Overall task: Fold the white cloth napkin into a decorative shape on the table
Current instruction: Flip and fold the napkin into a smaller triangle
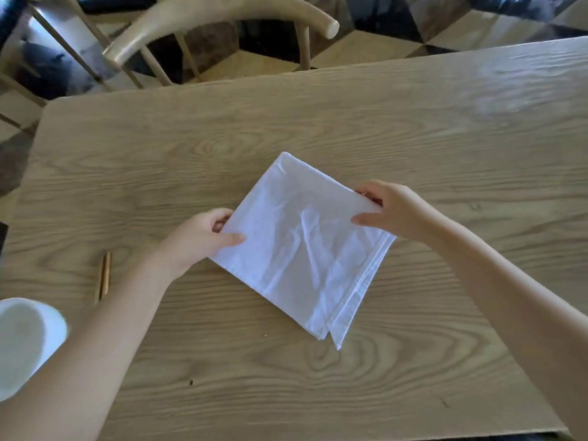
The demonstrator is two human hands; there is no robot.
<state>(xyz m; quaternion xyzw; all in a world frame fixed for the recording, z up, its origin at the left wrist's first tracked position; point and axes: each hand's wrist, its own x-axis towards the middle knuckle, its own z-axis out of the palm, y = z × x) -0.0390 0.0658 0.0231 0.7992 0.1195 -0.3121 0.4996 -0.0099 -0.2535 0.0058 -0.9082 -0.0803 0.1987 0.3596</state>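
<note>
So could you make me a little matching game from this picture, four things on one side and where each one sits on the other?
Things:
1. white napkin
2. chopsticks
3. wooden chair
4. white cup

Places:
A. at the left edge of the view, partly cut off
B. beyond the far edge of the table
C. mid-table, pinched at two corners by the left hand and right hand
D. flat on the table, left of the left forearm

Pairs: 1-C, 2-D, 3-B, 4-A
</note>
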